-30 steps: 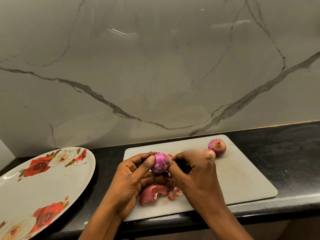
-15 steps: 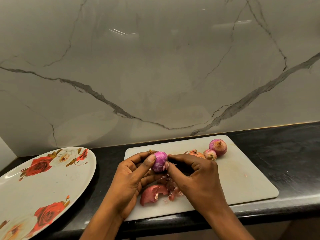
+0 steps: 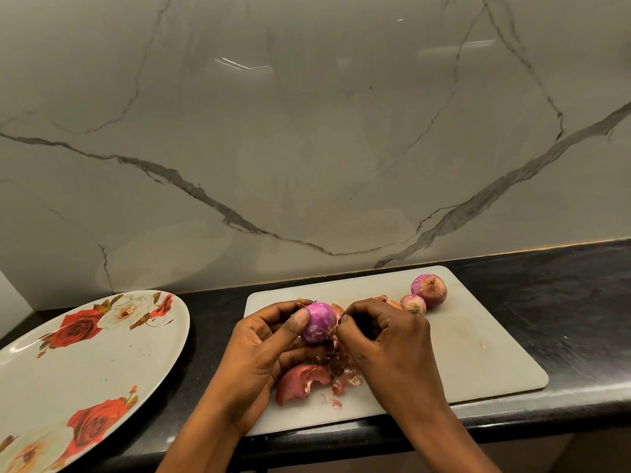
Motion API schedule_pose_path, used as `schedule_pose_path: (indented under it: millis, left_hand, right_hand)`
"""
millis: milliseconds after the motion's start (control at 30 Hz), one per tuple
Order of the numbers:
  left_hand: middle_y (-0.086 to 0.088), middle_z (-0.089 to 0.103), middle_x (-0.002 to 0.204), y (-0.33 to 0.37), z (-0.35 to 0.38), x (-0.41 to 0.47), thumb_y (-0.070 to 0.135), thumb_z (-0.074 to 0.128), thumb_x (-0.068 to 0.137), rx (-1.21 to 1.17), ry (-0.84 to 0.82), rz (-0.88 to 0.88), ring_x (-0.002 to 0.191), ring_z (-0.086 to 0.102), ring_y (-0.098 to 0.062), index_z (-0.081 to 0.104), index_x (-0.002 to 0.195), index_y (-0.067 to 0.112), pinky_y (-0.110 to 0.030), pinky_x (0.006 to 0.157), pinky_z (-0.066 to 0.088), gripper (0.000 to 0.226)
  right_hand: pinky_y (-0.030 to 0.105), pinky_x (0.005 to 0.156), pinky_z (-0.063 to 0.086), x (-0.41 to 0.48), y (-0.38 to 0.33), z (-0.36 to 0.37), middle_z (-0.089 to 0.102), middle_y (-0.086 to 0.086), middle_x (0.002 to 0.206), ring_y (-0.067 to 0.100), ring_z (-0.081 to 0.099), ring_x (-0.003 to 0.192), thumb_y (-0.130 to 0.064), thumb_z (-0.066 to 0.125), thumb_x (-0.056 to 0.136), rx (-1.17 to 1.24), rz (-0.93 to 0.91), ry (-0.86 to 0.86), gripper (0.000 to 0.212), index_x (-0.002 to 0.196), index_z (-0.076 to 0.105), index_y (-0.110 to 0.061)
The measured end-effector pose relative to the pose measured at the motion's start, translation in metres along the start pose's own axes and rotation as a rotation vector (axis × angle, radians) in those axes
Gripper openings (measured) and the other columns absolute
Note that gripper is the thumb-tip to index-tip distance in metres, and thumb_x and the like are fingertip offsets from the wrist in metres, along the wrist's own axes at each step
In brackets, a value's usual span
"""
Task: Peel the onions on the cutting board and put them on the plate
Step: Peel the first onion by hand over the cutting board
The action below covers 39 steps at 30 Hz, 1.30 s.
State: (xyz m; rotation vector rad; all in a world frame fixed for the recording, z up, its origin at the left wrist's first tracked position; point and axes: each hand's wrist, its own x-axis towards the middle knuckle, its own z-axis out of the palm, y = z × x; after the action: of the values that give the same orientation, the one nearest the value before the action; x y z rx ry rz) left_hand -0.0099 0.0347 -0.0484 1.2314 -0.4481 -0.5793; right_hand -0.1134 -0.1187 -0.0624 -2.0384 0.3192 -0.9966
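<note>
My left hand [image 3: 263,349] holds a small purple onion [image 3: 319,322], mostly bare of skin, just above the white cutting board [image 3: 478,356]. My right hand [image 3: 386,339] pinches a strip of skin at the onion's right side. Loose reddish peels [image 3: 300,382] lie on the board under my hands. Two unpeeled onions rest at the board's far right: a larger one [image 3: 429,290] and a smaller one [image 3: 413,304]. Part of a third, orange-brown one [image 3: 387,300] peeks out behind my right hand. The rose-patterned plate [image 3: 85,363] lies to the left with nothing on it.
Board and plate rest on a black countertop [image 3: 563,302] whose front edge runs just below the board. A grey marble wall [image 3: 307,148] rises close behind.
My right hand has shifted its pinch on the skin and moved slightly left, uncovering the orange-brown onion behind it. The onion stays in my left hand.
</note>
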Motion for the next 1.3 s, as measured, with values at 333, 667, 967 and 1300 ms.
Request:
schedule_pose_path:
  millis: [333,667,967,1300]
  left_hand:
    - [-0.025,0.071,0.128,0.001,-0.006,0.002,0.022,0.072,0.091,-0.152,-0.005,-0.077,0.116,0.071,-0.043,0.07,0.132,0.009,-0.042,0.089,0.065,0.043]
    - [-0.009,0.07,0.134,-0.002,-0.009,0.0,0.008,0.085,0.077,-0.048,-0.025,-0.012,0.122,0.07,-0.034,0.076,0.125,0.015,-0.039,0.091,0.063,0.049]
    - [-0.006,0.071,0.134,0.0,-0.009,-0.003,0.0,0.08,0.073,-0.035,-0.076,0.024,0.124,0.069,-0.031,0.077,0.123,0.016,-0.036,0.088,0.063,0.053]
    - [-0.011,0.073,0.129,0.004,-0.003,-0.007,0.002,0.087,0.072,-0.032,-0.104,0.049,0.118,0.072,-0.032,0.077,0.122,0.014,-0.031,0.085,0.062,0.052]
  right_hand:
    - [0.011,0.078,0.058,0.0,0.006,-0.001,0.076,-0.022,0.09,-0.008,0.071,0.088,-0.019,0.082,0.088,0.039,0.057,-0.006,0.017,0.102,0.082,-0.028]
    - [0.02,0.074,0.062,0.001,0.004,0.001,0.078,-0.021,0.084,-0.003,0.073,0.085,-0.029,0.075,0.093,0.088,0.076,-0.079,0.011,0.099,0.085,-0.029]
    - [0.035,0.065,0.065,0.006,0.002,-0.002,0.08,-0.009,0.08,0.011,0.077,0.071,-0.028,0.076,0.094,0.303,0.205,-0.198,0.009,0.094,0.084,-0.027]
    - [0.035,0.082,0.065,0.009,0.005,-0.007,0.082,-0.011,0.09,0.009,0.079,0.088,-0.017,0.081,0.089,0.357,0.203,-0.228,0.019,0.1,0.083,-0.031]
